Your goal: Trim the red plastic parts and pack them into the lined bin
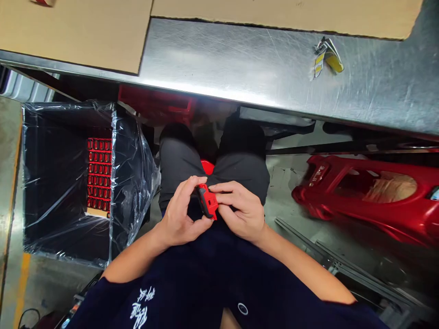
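A small red and black plastic part (pixel 207 201) is held between both hands, above my lap. Its black curved side faces left and its red side, with a small square hole, faces right. My left hand (pixel 182 211) grips it at both ends, the fingers at the top and the thumb at the bottom. My right hand (pixel 242 211) has its fingertips closed against the red side. In the lined bin on the left lie several red and black parts (pixel 99 173) in rows, similar in colour to the held one.
A black bin (pixel 55 183) lined with clear plastic stands at left. The metal table (pixel 222 59) ahead carries cardboard sheets (pixel 78 32) and a yellow-handled tool (pixel 331 59). At right sits a large red shell (pixel 370 196), with metal rails (pixel 343 265) on the floor below.
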A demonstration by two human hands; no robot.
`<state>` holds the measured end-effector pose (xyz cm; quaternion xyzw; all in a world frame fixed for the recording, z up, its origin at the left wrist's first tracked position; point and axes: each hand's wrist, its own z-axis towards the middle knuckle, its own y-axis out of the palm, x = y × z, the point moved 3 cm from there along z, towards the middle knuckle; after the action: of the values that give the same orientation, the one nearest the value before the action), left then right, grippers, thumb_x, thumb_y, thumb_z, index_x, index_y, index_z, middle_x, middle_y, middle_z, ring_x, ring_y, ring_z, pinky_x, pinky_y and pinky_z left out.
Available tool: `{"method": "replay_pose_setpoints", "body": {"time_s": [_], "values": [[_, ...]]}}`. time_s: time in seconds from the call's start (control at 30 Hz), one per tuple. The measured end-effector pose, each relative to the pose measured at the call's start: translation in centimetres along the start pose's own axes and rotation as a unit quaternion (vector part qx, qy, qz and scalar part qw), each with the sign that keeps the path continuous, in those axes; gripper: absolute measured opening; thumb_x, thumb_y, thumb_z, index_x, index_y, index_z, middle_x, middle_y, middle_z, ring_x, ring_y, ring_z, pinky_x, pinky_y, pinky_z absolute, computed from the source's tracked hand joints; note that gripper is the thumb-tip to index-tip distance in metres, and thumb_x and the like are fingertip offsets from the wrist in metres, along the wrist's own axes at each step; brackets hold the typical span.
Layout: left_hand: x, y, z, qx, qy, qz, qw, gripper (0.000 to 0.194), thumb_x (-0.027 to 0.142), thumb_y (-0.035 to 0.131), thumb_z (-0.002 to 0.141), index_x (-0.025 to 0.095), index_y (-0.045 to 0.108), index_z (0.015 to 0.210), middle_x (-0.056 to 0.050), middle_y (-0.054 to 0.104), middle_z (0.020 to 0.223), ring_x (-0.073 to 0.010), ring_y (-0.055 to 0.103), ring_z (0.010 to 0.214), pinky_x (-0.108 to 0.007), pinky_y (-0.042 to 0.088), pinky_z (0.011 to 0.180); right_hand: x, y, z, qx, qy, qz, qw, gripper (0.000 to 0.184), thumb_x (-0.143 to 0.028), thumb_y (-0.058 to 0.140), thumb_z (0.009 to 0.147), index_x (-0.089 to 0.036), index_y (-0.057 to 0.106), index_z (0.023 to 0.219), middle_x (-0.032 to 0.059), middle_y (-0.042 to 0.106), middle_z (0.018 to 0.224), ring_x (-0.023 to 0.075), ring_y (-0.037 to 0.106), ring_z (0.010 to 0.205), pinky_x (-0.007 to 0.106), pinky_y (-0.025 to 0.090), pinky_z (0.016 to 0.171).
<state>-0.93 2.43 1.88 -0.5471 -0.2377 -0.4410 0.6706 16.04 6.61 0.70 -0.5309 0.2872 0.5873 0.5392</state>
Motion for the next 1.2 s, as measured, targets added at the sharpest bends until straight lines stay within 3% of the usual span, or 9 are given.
{"method": "replay_pose_setpoints", "body": {"time_s": [0.13, 0.33, 0.6, 0.9, 1.07, 1.2], "values": [[-0.2, 0.2, -0.2, -0.002, 0.01, 0.013, 1.0, 0.098, 0.018, 0.072, 0.084, 0.015, 0.013, 0.163, -0.021, 0.061, 0.136, -0.0274, 0.064, 0.124, -0.04, 0.061, 0.097, -0.1, -0.4, 0.4, 0.004, 0.073, 0.066, 0.995, 0.029, -0.002, 0.058, 0.089, -0.023, 0.078, 0.093, 0.0045, 0.078, 0.092, 0.0175, 0.075, 0.086, 0.032, 0.063, 0.078], [-0.2, 0.6, -0.3, 0.013, 0.034, 0.044, 0.998, 0.099, 0.016, 0.07, 0.086, 0.011, 0.009, 0.163, -0.024, 0.063, 0.134, -0.0265, 0.065, 0.126, -0.04, 0.061, 0.099, -0.5, -0.7, 0.3, -0.006, 0.146, 0.127, 0.981, 0.023, -0.012, 0.066, 0.089, -0.024, 0.075, 0.106, 0.0034, 0.077, 0.094, 0.0161, 0.072, 0.081, 0.03, 0.061, 0.073], [-0.4, 1.1, -0.4, 0.017, 0.09, 0.112, 0.99, 0.094, 0.02, 0.065, 0.092, 0.013, 0.005, 0.164, -0.022, 0.066, 0.131, -0.0257, 0.07, 0.114, -0.04, 0.063, 0.089, -1.5, -0.2, 1.0, -0.026, 0.097, 0.038, 0.994, 0.035, -0.017, 0.083, 0.078, -0.021, 0.071, 0.11, 0.0012, 0.074, 0.085, 0.0128, 0.067, 0.065, 0.025, 0.059, 0.061], [-0.8, 1.2, -0.5, 0.046, 0.131, 0.142, 0.98, 0.107, 0.016, 0.071, 0.087, 0.022, -0.004, 0.164, -0.013, 0.072, 0.12, -0.0216, 0.07, 0.098, -0.038, 0.062, 0.084, -1.3, -0.5, 0.5, -0.024, 0.067, 0.027, 0.997, 0.028, -0.01, 0.076, 0.081, -0.022, 0.075, 0.106, 0.0046, 0.076, 0.093, 0.012, 0.067, 0.066, 0.024, 0.059, 0.058], [-0.8, 0.8, -0.7, 0.02, 0.128, 0.096, 0.987, 0.114, 0.009, 0.072, 0.082, 0.024, -0.007, 0.163, -0.012, 0.072, 0.122, -0.0218, 0.069, 0.102, -0.039, 0.062, 0.087, -0.3, -0.6, 0.1, -0.036, 0.153, 0.12, 0.98, 0.024, -0.014, 0.074, 0.082, -0.023, 0.078, 0.103, 0.0054, 0.076, 0.096, 0.0136, 0.071, 0.069, 0.024, 0.061, 0.059], [-0.4, 0.5, -0.4, 0.004, 0.127, 0.047, 0.991, 0.113, 0.011, 0.07, 0.083, 0.02, -0.009, 0.163, -0.019, 0.069, 0.128, -0.0244, 0.067, 0.111, -0.044, 0.061, 0.09, 1.0, -0.3, -0.9, -0.061, 0.287, 0.265, 0.918, 0.022, -0.028, 0.078, 0.083, -0.023, 0.078, 0.104, 0.0061, 0.077, 0.101, 0.0158, 0.074, 0.071, 0.028, 0.064, 0.065]]}}
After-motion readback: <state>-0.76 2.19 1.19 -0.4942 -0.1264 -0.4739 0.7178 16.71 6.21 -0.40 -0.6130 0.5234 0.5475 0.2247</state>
